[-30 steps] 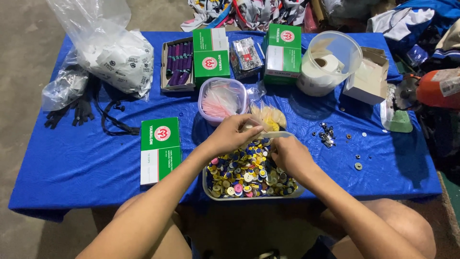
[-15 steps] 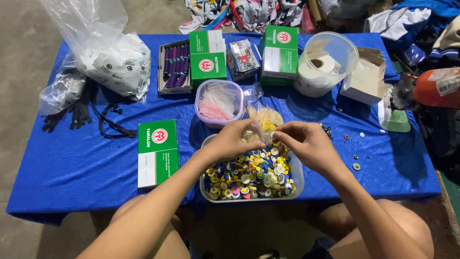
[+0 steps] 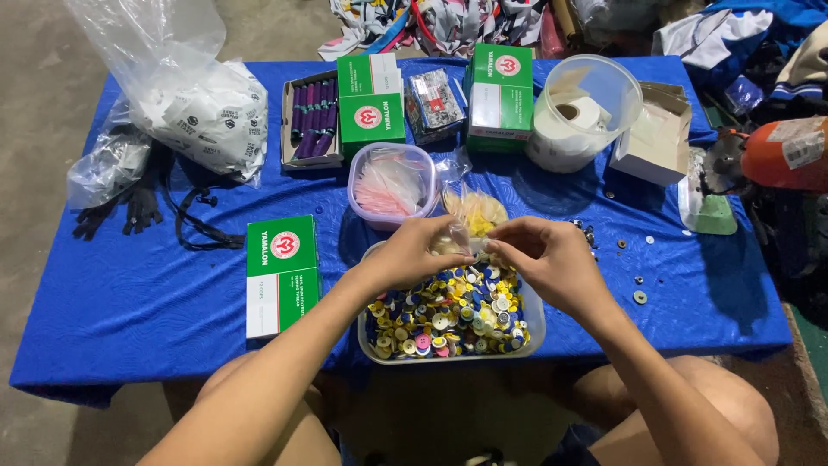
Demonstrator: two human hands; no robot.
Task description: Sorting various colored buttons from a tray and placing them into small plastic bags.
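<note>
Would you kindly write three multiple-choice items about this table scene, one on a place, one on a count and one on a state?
1. Where is the tray of mixed buttons?
A. at the table's near edge, under both hands
B. at the far left corner
C. on the floor

2. How many green boxes lie on the blue table?
A. two
B. four
C. six

3. How do the hands stand?
A. flat on the cloth, far apart
B. raised together over the tray, fingertips pinching a small clear bag
C. each holding a green box

Answers:
1 A, the tray sits in front of the person below the left hand and right hand.
2 B, one near left, three at the back.
3 B, both hands meet at the small clear bag.
</note>
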